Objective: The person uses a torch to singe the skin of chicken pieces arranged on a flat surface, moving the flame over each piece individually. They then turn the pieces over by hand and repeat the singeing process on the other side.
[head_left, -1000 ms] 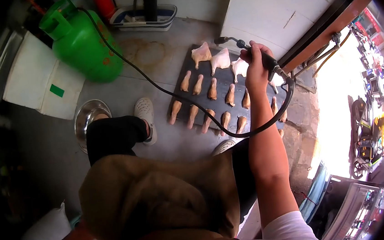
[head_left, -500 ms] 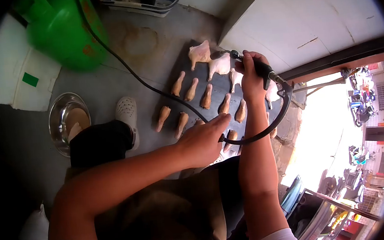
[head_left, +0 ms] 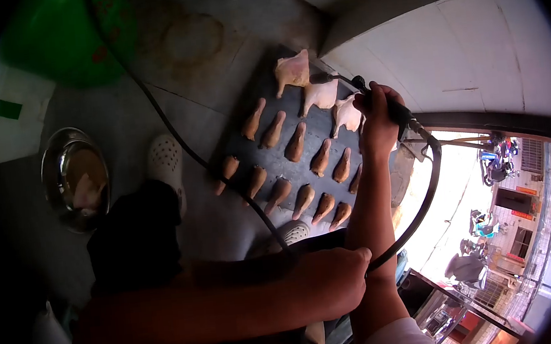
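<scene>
My right hand is wrapped round the black handle of a gas torch. The torch's nozzle points left, over the pale chicken leg quarters at the top edge of a dark tray. Lower down, my left hand is closed round the black rubber hose, which loops from the torch past my right forearm. Several browner chicken drumsticks lie in two rows on the tray. No flame can be made out at the nozzle.
A metal bowl holding a piece of meat in brownish liquid stands on the floor at left. Above it is a green gas cylinder. The hose crosses the floor beside my shoe. A white panel borders the tray's right side.
My left hand has shifted down and right with the hose, uncovering the lower drumsticks. My right hand and the torch have moved slightly right and down. The view has darkened.
</scene>
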Tool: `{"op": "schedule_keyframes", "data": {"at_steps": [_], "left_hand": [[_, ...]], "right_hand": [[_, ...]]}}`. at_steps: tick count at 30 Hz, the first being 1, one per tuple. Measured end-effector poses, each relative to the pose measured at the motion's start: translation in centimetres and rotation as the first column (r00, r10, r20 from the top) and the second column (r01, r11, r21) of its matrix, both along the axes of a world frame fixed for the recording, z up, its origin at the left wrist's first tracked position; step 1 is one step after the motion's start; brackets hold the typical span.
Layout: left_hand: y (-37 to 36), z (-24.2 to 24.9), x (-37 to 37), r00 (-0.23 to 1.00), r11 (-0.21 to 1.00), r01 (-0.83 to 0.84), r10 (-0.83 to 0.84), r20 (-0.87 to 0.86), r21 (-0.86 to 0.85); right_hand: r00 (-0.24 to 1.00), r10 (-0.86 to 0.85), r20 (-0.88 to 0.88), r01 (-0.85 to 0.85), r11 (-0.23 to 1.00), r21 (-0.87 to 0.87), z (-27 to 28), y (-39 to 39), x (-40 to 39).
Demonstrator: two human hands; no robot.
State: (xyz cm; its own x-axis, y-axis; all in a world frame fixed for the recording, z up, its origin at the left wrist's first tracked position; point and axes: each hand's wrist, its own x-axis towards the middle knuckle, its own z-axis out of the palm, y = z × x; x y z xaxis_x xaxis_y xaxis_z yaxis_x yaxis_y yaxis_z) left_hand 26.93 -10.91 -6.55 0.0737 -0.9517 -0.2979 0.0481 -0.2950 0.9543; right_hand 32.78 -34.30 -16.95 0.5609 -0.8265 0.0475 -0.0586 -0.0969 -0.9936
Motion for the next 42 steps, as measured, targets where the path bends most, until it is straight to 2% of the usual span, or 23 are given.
{"op": "schedule_keyframes", "data": {"at_steps": [3, 6, 7, 9, 11, 27, 31, 33, 35, 40, 42], "left_hand": [[-0.2, 0.7, 0.3, 0.999, 0.997, -0.034, 0.034, -0.004, -0.071], [-0.1, 1.5, 0.2, 0.999, 0.991, 0.050, -0.047, 0.022, -0.128], [-0.1, 1.7, 0.0, 1.000, 0.987, -0.028, 0.030, 0.006, -0.159], [0.1, 1.4, -0.3, 0.997, 0.973, -0.069, 0.076, 0.024, -0.218], [0.4, 1.5, -0.1, 0.991, 0.955, -0.107, 0.123, 0.042, -0.278], [0.9, 1.7, 2.8, 0.997, 0.961, 0.042, -0.023, 0.071, -0.275], [0.9, 1.8, 3.6, 0.995, 0.961, 0.081, -0.061, 0.080, -0.265], [0.7, 1.9, 4.1, 0.991, 0.963, 0.112, -0.088, 0.104, -0.246], [0.3, 1.9, 4.8, 0.983, 0.965, 0.149, -0.121, 0.138, -0.215], [-1.5, -1.6, 6.5, 0.854, 0.965, 0.257, -0.250, 0.456, 0.047], [-3.1, -4.9, 9.4, 0.841, 0.974, 0.132, -0.209, 0.499, 0.186]], "right_hand": [[0.999, -0.041, 0.005, 0.041, 0.999, 0.012, 0.0, 0.0, 0.2], [0.999, -0.032, 0.011, 0.032, 0.999, -0.018, -0.3, -0.1, 0.2], [0.999, -0.027, 0.025, 0.027, 0.999, -0.022, -0.2, 0.0, 0.3], [0.999, -0.015, 0.052, 0.017, 0.999, -0.028, -0.1, 0.2, 0.7], [1.000, 0.001, 0.003, 0.000, 0.999, -0.043, 0.1, 0.5, 1.3], [0.950, 0.303, -0.071, -0.310, 0.937, -0.162, 0.5, 1.9, 6.1], [0.949, 0.305, -0.074, -0.313, 0.934, -0.170, 1.0, 2.2, 6.5], [0.947, 0.304, -0.104, -0.320, 0.920, -0.227, 1.3, 2.1, 6.2], [0.952, 0.300, -0.058, -0.306, 0.931, -0.199, 1.2, 2.0, 5.9], [0.981, 0.195, 0.015, -0.193, 0.978, -0.081, 2.4, 2.7, 3.9], [0.990, 0.120, 0.068, -0.119, 0.993, -0.013, 3.0, 2.8, 2.5]]}}
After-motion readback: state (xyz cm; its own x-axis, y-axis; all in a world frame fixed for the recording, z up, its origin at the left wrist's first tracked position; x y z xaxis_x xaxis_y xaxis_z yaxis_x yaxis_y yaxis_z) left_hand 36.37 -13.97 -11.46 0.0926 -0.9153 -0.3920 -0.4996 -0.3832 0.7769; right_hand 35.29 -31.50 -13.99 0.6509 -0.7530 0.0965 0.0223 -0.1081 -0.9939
